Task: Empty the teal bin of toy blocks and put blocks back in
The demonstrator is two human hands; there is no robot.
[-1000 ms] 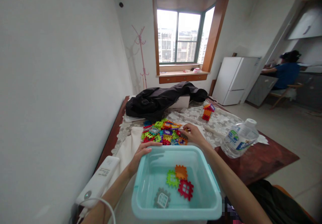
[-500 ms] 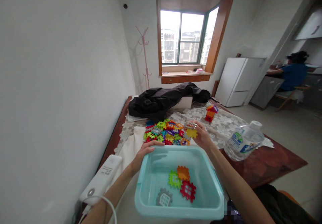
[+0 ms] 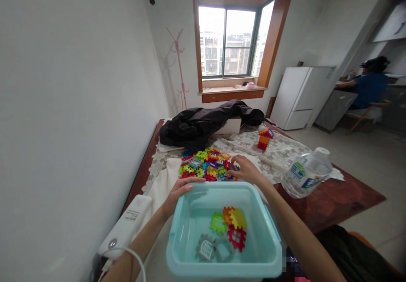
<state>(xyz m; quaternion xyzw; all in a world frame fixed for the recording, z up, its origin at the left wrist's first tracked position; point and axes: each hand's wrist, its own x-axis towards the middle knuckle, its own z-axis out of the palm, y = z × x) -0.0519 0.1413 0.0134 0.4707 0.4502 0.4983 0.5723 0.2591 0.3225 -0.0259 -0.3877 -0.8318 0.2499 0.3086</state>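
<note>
Left hand (image 3: 178, 192): fingers clamped on tub's (image 3: 223, 269) far left corner. Right hand (image 3: 246, 170): fingers curled at the piece pile's (image 3: 205, 164) right edge; grip cannot be determined. Pile lies beyond tub, nearer table's (image 3: 345, 201) left edge.

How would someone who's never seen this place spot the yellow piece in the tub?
Find the light teal tub at the bottom middle of the view. On its floor, look just right of the green piece and above the red piece. The yellow piece partly covers an orange piece there, and it's the tub's only visible yellow one.
</note>
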